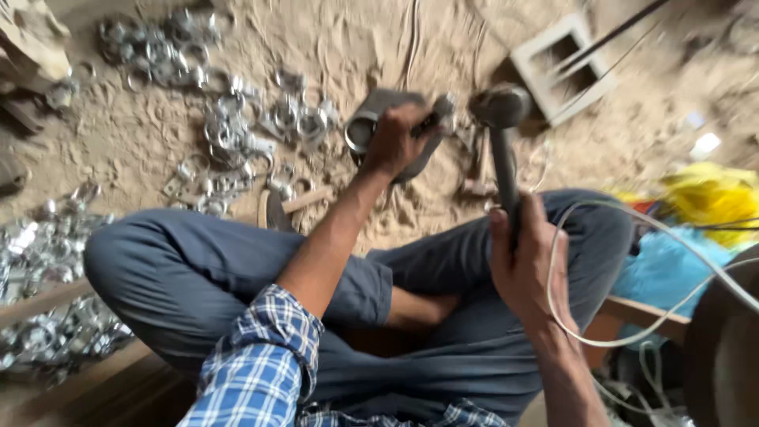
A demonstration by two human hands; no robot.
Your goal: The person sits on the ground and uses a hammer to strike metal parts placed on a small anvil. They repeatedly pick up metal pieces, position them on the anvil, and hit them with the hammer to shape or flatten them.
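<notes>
A person sits cross-legged on a sandy floor, grey trousers (198, 277) and a blue checked sleeve (257, 368) nearest the camera. A white cable (624, 336) loops across the right knee, running off to the right edge.

The right hand (526, 265) is closed round the dark handle of a hammer (502, 134), gripping low on the shaft; the handle stands nearly upright and the rounded metal head sits at the top, just right of the other hand. The left hand (399, 138) reaches forward, fingers clamped on a grey metal piece (379, 119) — a bent fitting with a round ring opening on its left side — which rests at the sand just ahead of the crossed legs. The hands are apart, the hammer head near the piece but, with the blur, touching or not cannot be told.

Left of the piece, shiny metal clamps (237, 126) lie scattered over the sand, with more heaped at the left edge (43, 253). A second, wooden-handled hammer (288, 205) lies on the sand by the left knee.

Farther out, at upper right, a pale hollow block (561, 67) sits in the sand — thin dark rods cross over it. Yellow (711, 198) and blue (664, 269) bags are bunched at the right.
</notes>
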